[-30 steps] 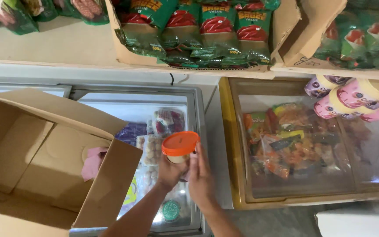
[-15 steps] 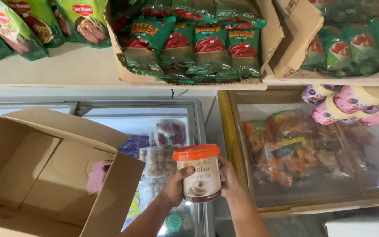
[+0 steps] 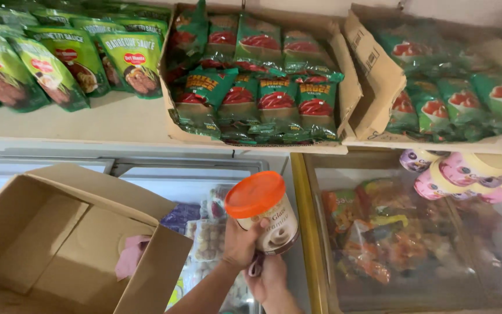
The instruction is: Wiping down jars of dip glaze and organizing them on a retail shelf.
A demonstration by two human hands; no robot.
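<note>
**Orange-lidded tub held over the freezer's glass lid**

Both hands carry one tub, cream-sided with an orange lid, tilted so the lid faces up and left. The left hand wraps the tub's left side in a close grip; the right hand cups it from beneath, its grip closed against the base. The tub hangs above the right edge of the chest freezer, whose glass shows bagged frozen goods. At the freezer's left end stands an open cardboard box with a pink cloth inside. On the shelf above lie green sauce pouches in cardboard trays.
</note>
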